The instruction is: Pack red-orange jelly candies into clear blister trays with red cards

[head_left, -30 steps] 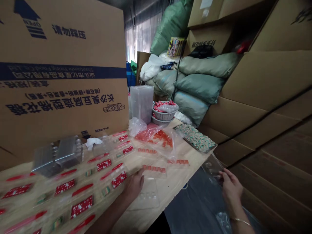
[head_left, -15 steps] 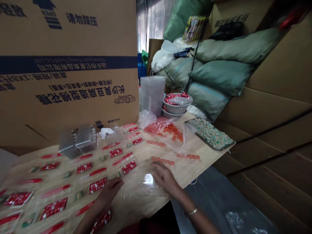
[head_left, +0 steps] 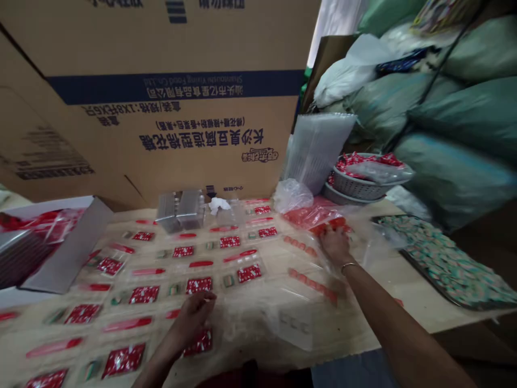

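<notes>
1. The right hand (head_left: 334,245) reaches across the bench (head_left: 404,302) into a clear bag of orange sweets (head_left: 311,215). Its grip is blurred, so I cannot tell whether the fingers have closed on any.
2. The left hand (head_left: 193,315) sits curled near the front edge, just above a red packet (head_left: 198,343). I cannot tell whether its grip has hold of it.
3. Done, by the look of it: rows of filled packs (head_left: 183,251) cover the left of the bench.
4. Left, I judge: the half-filled trays (head_left: 313,284), which hold only an orange row, and an empty clear tray (head_left: 293,323) between the hands.
</notes>
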`<state>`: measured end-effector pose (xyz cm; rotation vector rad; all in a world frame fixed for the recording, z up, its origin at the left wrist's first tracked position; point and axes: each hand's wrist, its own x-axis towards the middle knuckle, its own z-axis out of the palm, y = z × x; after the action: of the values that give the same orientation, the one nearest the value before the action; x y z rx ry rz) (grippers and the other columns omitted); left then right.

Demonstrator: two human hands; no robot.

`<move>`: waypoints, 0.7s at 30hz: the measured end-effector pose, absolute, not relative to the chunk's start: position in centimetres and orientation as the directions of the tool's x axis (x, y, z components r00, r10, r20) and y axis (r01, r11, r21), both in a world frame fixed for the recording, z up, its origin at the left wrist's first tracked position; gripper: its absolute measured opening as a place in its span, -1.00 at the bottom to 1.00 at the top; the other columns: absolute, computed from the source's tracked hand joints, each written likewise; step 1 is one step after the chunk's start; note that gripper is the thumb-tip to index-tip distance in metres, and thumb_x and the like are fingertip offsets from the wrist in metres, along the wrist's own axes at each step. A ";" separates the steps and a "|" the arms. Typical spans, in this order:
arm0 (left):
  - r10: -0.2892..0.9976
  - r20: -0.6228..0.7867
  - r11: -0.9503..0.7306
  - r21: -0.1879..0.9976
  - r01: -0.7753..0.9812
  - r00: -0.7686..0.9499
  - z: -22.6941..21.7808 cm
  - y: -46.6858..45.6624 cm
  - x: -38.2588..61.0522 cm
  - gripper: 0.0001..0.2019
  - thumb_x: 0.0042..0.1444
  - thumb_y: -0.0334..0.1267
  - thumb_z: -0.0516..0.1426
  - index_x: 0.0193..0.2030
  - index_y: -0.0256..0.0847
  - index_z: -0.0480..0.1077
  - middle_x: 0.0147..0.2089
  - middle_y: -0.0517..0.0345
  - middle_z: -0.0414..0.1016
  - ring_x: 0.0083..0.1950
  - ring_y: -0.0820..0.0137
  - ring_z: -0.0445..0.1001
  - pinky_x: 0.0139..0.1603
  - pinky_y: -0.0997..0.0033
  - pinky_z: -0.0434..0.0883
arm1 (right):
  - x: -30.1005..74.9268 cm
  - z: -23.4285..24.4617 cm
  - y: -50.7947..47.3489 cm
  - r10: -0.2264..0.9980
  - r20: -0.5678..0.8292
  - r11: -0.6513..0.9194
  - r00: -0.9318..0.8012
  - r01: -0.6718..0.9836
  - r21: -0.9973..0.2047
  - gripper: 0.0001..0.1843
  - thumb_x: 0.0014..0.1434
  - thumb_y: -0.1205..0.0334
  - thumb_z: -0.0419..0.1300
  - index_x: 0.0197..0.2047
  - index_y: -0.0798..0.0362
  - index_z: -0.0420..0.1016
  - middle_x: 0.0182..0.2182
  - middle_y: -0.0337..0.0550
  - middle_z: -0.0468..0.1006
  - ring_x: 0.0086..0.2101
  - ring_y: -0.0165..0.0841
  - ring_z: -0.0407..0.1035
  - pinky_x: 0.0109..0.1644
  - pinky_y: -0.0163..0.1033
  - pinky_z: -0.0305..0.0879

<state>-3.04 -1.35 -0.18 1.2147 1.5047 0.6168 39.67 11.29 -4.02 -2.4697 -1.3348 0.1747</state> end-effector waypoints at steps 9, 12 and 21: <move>0.633 -0.652 0.771 0.487 -0.410 0.416 0.8 -2.1 -3.6 -0.75 0.15 -0.11 0.02 -0.41 -0.24 0.30 -0.66 0.35 0.10 -0.74 0.64 -0.11 -0.73 0.61 -0.15 | 42.0 0.1 9.6 0.861 0.055 -0.410 0.506 0.754 -0.513 -0.71 0.12 0.21 0.02 -0.37 0.22 0.49 -0.61 -0.11 0.42 -0.53 -0.32 0.31 -0.45 -0.27 0.17; 0.670 -0.633 0.727 0.452 -0.517 0.388 0.8 -1.8 -2.0 -0.77 0.17 -0.23 -0.04 -0.43 -0.26 0.31 -0.63 0.34 0.07 -0.73 0.64 -0.13 -0.75 0.63 -0.11 | 39.0 1.7 6.8 0.890 0.083 -0.296 0.447 0.708 -0.642 -0.63 0.14 0.06 -0.02 -0.31 0.18 0.46 -0.64 -0.23 0.36 -0.64 -0.42 0.19 -0.56 -0.33 0.12; 0.766 -0.575 0.642 0.658 -0.394 0.287 -0.8 -2.2 6.3 -0.75 0.15 -0.31 -0.12 -0.42 -0.23 0.34 -0.34 0.11 0.40 -0.38 0.51 0.40 -0.34 0.54 0.44 | 15.7 2.2 -3.0 0.911 0.387 0.327 0.143 0.322 -0.888 -0.81 0.20 0.18 0.05 -0.25 0.03 0.45 -0.36 -0.15 0.47 -0.32 -0.33 0.37 -0.25 -0.24 0.33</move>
<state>6.30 -2.18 -0.84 0.4314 1.0077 0.8073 15.67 -2.98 2.15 -1.2186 -1.4141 0.6294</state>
